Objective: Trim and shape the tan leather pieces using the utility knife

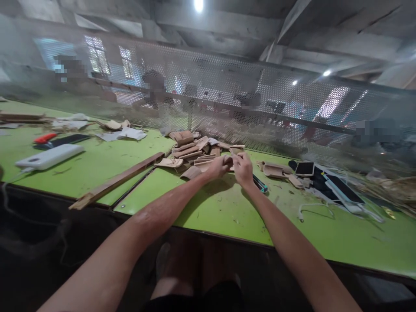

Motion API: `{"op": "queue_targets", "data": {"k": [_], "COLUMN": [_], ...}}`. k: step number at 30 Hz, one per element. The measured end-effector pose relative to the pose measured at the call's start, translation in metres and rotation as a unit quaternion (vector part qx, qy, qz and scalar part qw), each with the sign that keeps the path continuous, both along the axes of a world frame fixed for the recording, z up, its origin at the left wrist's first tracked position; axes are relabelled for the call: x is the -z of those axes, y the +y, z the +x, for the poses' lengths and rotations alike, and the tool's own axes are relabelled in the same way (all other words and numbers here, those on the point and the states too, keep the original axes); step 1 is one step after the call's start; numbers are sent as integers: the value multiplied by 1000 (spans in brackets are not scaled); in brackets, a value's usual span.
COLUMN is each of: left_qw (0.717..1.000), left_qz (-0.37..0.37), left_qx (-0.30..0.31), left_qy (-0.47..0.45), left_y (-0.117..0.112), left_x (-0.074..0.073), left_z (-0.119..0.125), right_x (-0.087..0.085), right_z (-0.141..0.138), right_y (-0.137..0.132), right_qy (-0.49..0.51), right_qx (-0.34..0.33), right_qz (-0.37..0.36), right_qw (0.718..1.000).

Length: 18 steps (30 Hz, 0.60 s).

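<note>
Both hands meet over the green table, in front of a heap of curved tan bamboo-like pieces (pixel 196 152). My left hand (pixel 218 168) is closed, its fingers curled around a small thing they mostly hide. Close beside it, my right hand (pixel 243 169) is closed too, pinching something thin and pale that sticks up above the fingers; its kind is unclear. Partly behind my right wrist, a teal and black utility knife (pixel 260 184) lies on the table.
A long wooden strip (pixel 118 180) lies at the left, over the table's front edge. Further left are a white power bank (pixel 50 157) and a dark phone. Phones (pixel 345 188), a white cable (pixel 315 205) and more curved pieces (pixel 274 170) lie right. A perforated metal screen (pixel 208 91) stands behind.
</note>
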<state>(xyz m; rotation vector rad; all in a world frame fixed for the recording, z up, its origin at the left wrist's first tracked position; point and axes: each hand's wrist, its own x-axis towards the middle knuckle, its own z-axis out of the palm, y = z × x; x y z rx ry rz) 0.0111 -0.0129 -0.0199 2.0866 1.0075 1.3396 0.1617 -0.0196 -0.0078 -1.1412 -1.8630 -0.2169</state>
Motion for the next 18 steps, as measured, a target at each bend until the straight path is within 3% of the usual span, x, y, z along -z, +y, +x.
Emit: {"op": "queue_targets", "data": {"k": [6,12,18], "left_qw": [1000,1000,997], "left_qz": [4,14,36], "left_qx": [-13,9,-3], "left_qy": [-9,2,73], "left_y": [4,0,2], "left_x": [2,4,4], "left_z": [1,-1,2], "right_x": [4,6,7], "right_z": [-6,-7,-9], "right_y": [-4,-4,-9], "right_qy": [1,17,6], "right_qx": [-130,-73,-69], "right_qz": [7,-28,-28], "right_qw": [992,997,997]}}
